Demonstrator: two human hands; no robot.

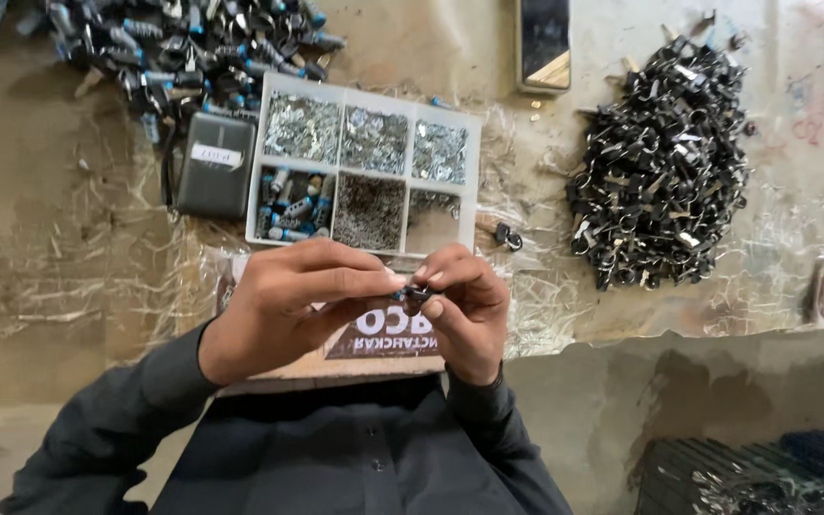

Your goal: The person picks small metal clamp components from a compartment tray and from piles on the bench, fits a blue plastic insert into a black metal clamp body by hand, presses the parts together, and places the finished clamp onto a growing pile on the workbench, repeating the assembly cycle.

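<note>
My left hand and my right hand meet in front of my chest, fingertips pinched together on one small black part. Most of that part is hidden by my fingers. Just beyond my hands lies a clear divided parts tray; its compartments hold small silver metal pieces, tiny dark pieces and blue-and-black parts. Under my hands lies a flat cardboard piece with a brown printed label.
A big heap of black metal parts lies at the right. Another heap of black and blue parts sits at the back left beside a dark grey box. A phone lies at the back. Crinkled clear plastic covers the table.
</note>
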